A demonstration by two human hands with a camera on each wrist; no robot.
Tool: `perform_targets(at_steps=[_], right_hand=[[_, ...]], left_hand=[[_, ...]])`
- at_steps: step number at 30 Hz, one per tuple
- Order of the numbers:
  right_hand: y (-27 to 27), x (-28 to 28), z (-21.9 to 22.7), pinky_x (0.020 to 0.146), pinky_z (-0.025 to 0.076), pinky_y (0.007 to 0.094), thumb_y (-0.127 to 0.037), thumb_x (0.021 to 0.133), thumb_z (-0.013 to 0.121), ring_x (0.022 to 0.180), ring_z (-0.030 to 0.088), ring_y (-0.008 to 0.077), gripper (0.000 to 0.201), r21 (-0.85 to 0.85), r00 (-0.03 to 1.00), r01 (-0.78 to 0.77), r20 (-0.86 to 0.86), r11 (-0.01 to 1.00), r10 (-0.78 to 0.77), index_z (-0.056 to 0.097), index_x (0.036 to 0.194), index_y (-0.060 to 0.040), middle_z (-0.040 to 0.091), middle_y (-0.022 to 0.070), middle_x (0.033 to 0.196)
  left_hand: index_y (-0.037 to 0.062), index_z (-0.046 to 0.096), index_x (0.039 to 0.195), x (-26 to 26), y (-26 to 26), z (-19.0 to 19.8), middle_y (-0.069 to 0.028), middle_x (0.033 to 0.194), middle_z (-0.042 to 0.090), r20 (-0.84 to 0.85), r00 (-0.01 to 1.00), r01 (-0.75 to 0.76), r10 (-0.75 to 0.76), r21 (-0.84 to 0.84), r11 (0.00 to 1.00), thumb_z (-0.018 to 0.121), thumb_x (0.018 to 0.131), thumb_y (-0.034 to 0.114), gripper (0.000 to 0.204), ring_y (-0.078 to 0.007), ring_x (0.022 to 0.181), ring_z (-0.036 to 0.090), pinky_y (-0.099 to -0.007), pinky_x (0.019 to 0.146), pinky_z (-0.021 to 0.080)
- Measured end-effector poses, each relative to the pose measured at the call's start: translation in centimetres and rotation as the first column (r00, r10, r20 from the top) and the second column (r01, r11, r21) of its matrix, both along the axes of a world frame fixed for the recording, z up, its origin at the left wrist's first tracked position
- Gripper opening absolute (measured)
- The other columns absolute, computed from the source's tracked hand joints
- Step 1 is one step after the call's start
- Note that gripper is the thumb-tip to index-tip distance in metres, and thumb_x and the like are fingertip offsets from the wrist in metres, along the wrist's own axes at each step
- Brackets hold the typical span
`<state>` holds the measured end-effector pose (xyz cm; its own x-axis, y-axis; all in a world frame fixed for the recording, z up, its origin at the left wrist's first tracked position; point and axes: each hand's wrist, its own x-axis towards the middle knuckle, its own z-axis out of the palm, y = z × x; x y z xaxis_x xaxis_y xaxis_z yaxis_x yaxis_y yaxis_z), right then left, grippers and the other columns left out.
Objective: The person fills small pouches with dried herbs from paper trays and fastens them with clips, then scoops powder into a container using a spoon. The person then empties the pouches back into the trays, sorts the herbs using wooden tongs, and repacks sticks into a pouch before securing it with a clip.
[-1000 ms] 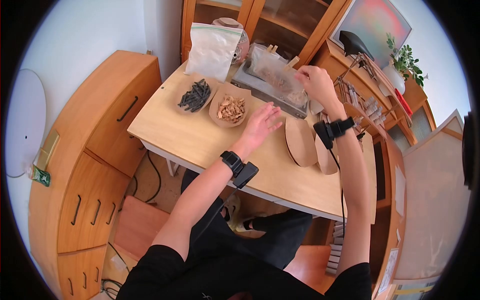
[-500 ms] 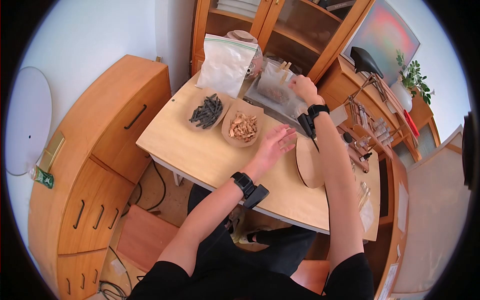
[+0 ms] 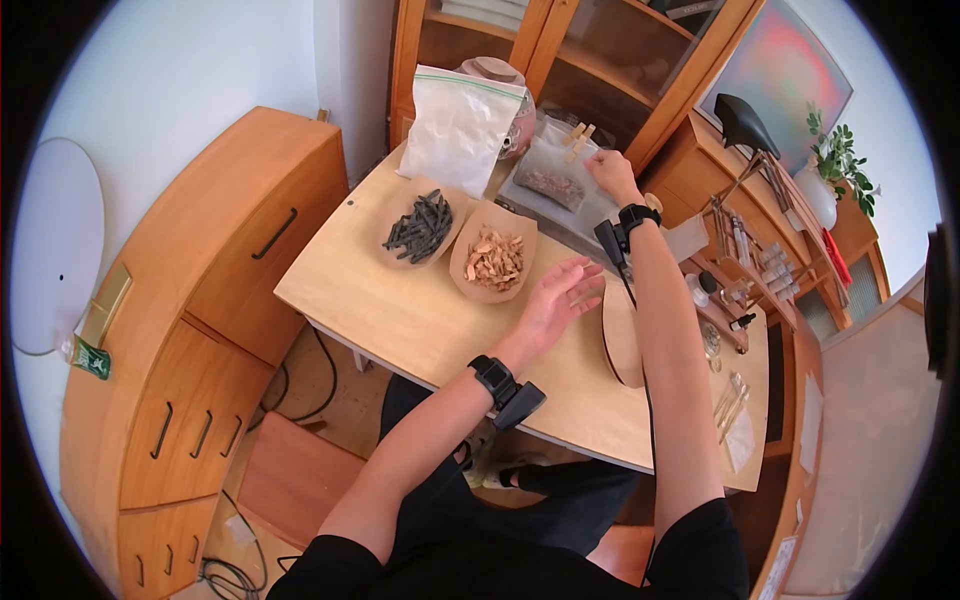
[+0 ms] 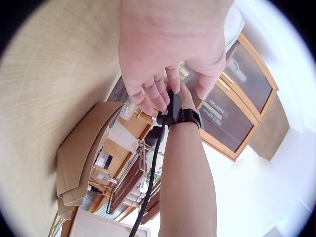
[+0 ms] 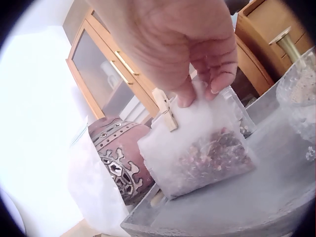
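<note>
Over the near side of the counter, the left hand hung with its grip relaxed and released. Farther out, the right hand held a clothespin-fitted translucent bag by its top edge, grip pinched, at the gray tray. A patterned jar stood beyond.

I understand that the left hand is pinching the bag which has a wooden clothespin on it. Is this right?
The side is wrong: the right hand pinches the bag with the wooden clothespin, as the right wrist view shows.
</note>
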<state>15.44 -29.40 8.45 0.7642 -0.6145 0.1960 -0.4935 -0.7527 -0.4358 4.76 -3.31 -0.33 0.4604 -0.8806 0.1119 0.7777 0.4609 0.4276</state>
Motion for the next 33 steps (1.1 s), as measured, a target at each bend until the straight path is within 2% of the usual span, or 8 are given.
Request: perform_targets(at_steps=[7,13,19,22,26,29,32,33], right_hand=[[0.6,-0.3,-0.5,0.087,0.051,0.0441,-0.031,0.084,0.068,0.101,0.066,0.0360,0.024,-0.055,0.996,0.070,0.064,0.996,-0.066,0.072,0.096,-0.0098,0.070,0.0196,0.101],[1.4,-1.7,0.7,0.089,0.050,0.0437,-0.030,0.084,0.070,0.106,0.063,0.0359,0.030,-0.066,0.994,0.058,0.094,0.996,-0.052,0.066,0.104,-0.0088,0.069,0.0185,0.106],[1.2,-5.6,2.4,0.088,0.050,0.0420,-0.026,0.081,0.073,0.103,0.064,0.0340,0.036,-0.162,0.988,-0.040,0.143,0.986,0.064,0.063,0.107,-0.0032,0.068,0.0195,0.103],[3.0,-10.3,4.6,0.083,0.052,0.0378,-0.025,0.082,0.072,0.094,0.067,0.0313,0.035,-0.225,0.952,-0.180,0.206,0.958,0.227,0.063,0.108,-0.0019,0.069,0.0168,0.097],[5.2,-19.1,7.7,0.082,0.052,0.0367,-0.024,0.085,0.068,0.091,0.067,0.0308,0.034,-0.118,0.960,-0.210,0.162,0.971,0.228,0.063,0.110,-0.0014,0.069,0.0158,0.094],[5.7,-27.7,9.0,0.070,0.053,0.0304,-0.019,0.089,0.066,0.083,0.067,0.0189,0.028,0.039,0.971,-0.178,0.170,0.983,0.169,0.062,0.111,-0.0009,0.069,0.0112,0.095],[4.6,-36.7,8.8,0.061,0.050,0.0268,-0.019,0.092,0.066,0.072,0.061,0.0120,0.027,0.083,0.979,-0.079,0.195,0.993,0.062,0.062,0.110,0.0004,0.065,0.0055,0.088],[3.6,-40.0,8.4,0.060,0.049,0.0260,-0.021,0.092,0.066,0.068,0.062,0.0118,0.026,-0.014,0.991,0.008,0.134,1.000,-0.006,0.064,0.107,0.0005,0.065,0.0059,0.085]], left_hand=[[0.0096,0.048,0.130,-0.1,0.0,0.0,-0.0087,0.133,0.055,-0.005,1.000,0.001,-0.001,-0.001,1.000,0.062,0.095,0.030,0.043,-0.0204,0.123,0.052,-0.0405,0.102,0.042],[0.0091,0.049,0.129,-0.4,0.1,0.3,-0.0093,0.132,0.056,-0.016,1.000,-0.018,0.019,0.016,1.000,0.061,0.096,0.029,0.040,-0.0207,0.122,0.052,-0.0405,0.101,0.043],[0.0091,0.051,0.128,-0.3,0.2,0.3,-0.0099,0.131,0.057,-0.010,1.000,-0.016,0.016,0.031,0.999,0.060,0.096,0.027,0.038,-0.0212,0.120,0.054,-0.0407,0.100,0.044],[0.0088,0.053,0.127,-0.3,0.2,0.1,-0.0104,0.130,0.058,-0.014,1.000,-0.020,0.021,0.021,1.000,0.059,0.096,0.025,0.036,-0.0215,0.119,0.055,-0.0401,0.099,0.045],[0.0073,0.054,0.127,0.0,-0.1,-0.3,-0.0109,0.130,0.058,-0.003,1.000,-0.013,0.013,-0.009,1.000,0.059,0.096,0.024,0.036,-0.0212,0.118,0.056,-0.0389,0.098,0.046],[0.0066,0.053,0.128,-0.1,0.0,-0.2,-0.0110,0.130,0.058,0.007,1.000,-0.025,0.024,0.025,0.999,0.059,0.096,0.025,0.038,-0.0209,0.118,0.056,-0.0387,0.098,0.046],[0.0055,0.051,0.131,0.2,-0.3,-0.5,-0.0113,0.130,0.057,-0.010,1.000,0.010,-0.010,0.018,1.000,0.059,0.096,0.026,0.041,-0.0208,0.119,0.055,-0.0382,0.099,0.045],[0.0052,0.051,0.132,0.2,-0.4,-0.7,-0.0114,0.131,0.057,-0.002,1.000,0.011,-0.011,0.006,1.000,0.059,0.096,0.026,0.042,-0.0208,0.119,0.054,-0.0380,0.099,0.044]])
